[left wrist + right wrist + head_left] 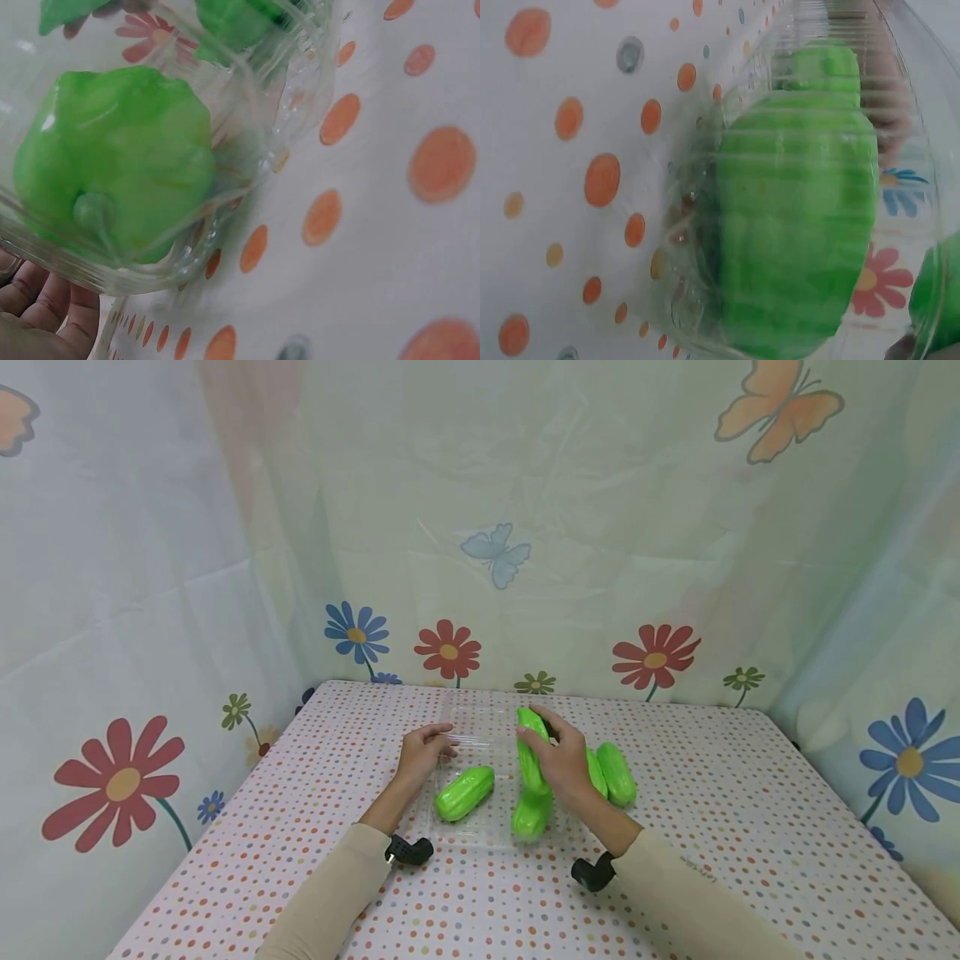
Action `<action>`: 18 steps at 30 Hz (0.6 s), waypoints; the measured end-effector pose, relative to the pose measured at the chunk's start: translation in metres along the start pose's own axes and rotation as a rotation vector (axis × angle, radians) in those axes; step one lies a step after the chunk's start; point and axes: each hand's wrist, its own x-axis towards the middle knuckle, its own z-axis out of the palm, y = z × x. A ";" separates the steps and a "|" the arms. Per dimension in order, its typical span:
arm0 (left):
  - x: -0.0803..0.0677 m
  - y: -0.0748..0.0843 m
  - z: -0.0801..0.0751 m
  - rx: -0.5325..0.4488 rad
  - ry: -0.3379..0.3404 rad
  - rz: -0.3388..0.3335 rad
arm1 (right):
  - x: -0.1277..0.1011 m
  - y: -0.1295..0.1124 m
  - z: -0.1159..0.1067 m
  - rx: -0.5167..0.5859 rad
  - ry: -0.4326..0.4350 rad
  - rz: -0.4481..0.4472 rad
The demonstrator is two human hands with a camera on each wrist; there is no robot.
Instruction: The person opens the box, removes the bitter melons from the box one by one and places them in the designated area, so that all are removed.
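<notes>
While two hands (558,760) work, five green cucumbers (464,793) show.

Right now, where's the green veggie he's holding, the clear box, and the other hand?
held green vegetable (529,752): head view, its upper half.
clear plastic tray (480,837): head view, near rim.
left hand (422,755): head view, back of hand.

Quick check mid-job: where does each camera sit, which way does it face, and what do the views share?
Head: above, looking down at the dotted table; left hand holds the clear tray, right hand grips a green gourd; both sleeves show.
Left wrist: low beside the tray, close on a gourd; palm edge shows.
Right wrist: low beside the tray, close on a gourd; no hand clearly shows.
Shared: tray, gourds, dotted cloth.
</notes>
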 end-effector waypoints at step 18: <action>0.002 -0.002 -0.001 0.001 -0.015 -0.001 | 0.009 0.009 -0.017 -0.059 0.084 0.014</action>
